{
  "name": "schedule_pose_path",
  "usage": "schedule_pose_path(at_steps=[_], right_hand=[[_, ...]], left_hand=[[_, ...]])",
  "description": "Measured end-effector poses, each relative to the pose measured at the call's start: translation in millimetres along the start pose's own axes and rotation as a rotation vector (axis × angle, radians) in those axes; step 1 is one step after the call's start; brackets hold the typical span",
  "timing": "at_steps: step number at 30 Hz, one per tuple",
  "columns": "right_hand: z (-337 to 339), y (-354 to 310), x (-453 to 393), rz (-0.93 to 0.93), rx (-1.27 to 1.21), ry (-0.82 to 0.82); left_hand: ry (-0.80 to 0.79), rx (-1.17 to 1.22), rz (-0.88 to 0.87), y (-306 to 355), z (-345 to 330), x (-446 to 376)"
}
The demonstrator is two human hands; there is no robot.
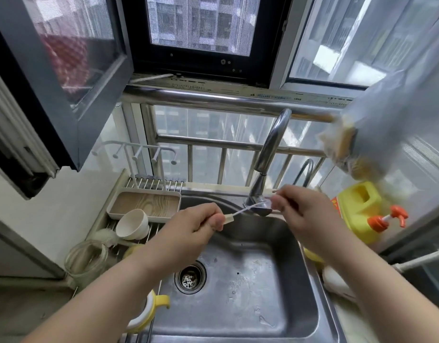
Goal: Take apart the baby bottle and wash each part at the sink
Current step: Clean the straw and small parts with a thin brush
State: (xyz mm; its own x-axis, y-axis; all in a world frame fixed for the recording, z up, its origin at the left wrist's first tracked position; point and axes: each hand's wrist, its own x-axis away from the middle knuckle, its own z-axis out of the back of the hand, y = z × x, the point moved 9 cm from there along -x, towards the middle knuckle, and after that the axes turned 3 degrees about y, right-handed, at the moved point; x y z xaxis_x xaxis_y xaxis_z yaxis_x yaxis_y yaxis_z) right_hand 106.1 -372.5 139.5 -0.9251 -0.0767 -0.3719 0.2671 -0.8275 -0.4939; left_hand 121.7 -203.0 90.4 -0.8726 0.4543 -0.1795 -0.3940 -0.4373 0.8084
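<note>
Sink-side rack: wooden tray, white cup, glass jar.

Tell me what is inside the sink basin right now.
The sink holds only its drain strainer and scattered water droplets. Both hands work above it, and the left forearm covers the basin's left edge, so anything there is hidden.

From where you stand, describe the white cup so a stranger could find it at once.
Start at the steel sink and look left to the drying rack beside it. The white cup lies tipped on the rack, just in front of the wood-grain tray; the clear glass jar nearer you is see-through, whereas the cup is opaque.
</note>
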Motion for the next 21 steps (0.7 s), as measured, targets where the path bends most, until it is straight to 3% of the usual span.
schedule_pose_path(at_steps=[3,7,10,12,15,18,21], right_hand=[[-14,-20,5,0.118,0.079,-0.075],[-4,-4,-2,0.044,0.015,0.007],[-25,-31,5,0.191,0.079,-0.094],[-29,-23,3,0.138,0.063,-0.111],[-29,-19,-3,0.108,0.026,-0.072],[-67,-43,8,0.185,0.033,-0.208],[-80,-19,0,0.07,-0.004,-0.242]], left_hand=[[-0.014,0.039,0.033,-7,-1,0],[-0.054,0.108,0.069,-9,-3,4],[-0.076,0.144,0.094,-11,-4,8],[-0.074,0.151,0.099,-16,0,13],[-0.015,0.159,0.136,-32,14,23],[0.044,0.12,0.195,-46,23,36],[0.112,0.102,0.302,-74,36,56]])
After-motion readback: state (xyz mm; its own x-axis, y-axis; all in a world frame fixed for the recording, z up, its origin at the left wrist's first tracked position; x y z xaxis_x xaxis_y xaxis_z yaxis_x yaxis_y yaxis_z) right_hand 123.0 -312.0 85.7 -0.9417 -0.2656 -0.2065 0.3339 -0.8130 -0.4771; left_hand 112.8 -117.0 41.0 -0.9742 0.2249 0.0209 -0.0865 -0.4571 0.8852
